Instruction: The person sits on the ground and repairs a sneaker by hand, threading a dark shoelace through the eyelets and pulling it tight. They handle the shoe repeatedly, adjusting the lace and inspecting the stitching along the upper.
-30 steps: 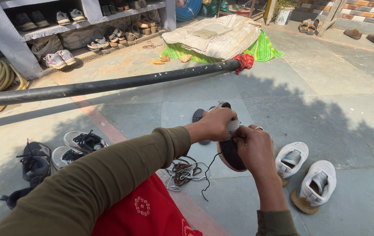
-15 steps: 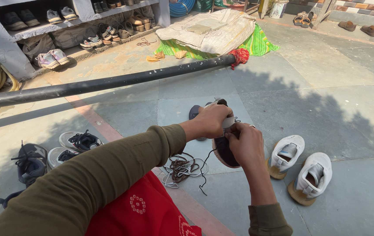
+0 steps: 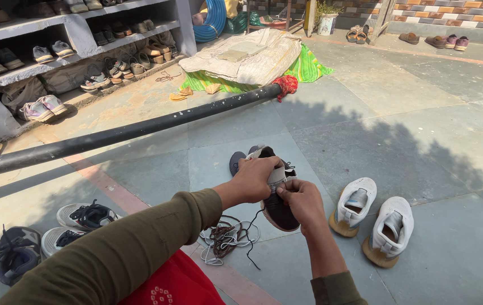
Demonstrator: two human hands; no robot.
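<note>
Shelf unit (image 3: 77,53) at 10 o'clock, tiers stocked with paired shoes and sandals. Dark shoe (image 3: 278,206) held mid-frame above the paving, long axis 11 to 5 o'clock (toe end unclear). Left hand (image 3: 255,179) clamped over its top; right hand (image 3: 302,200) pinching a lace, shoe tucked beneath both sets of fingers.

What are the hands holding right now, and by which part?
Both hands, left hand and right hand, hold a dark shoe at its tongue and lace area.
</note>
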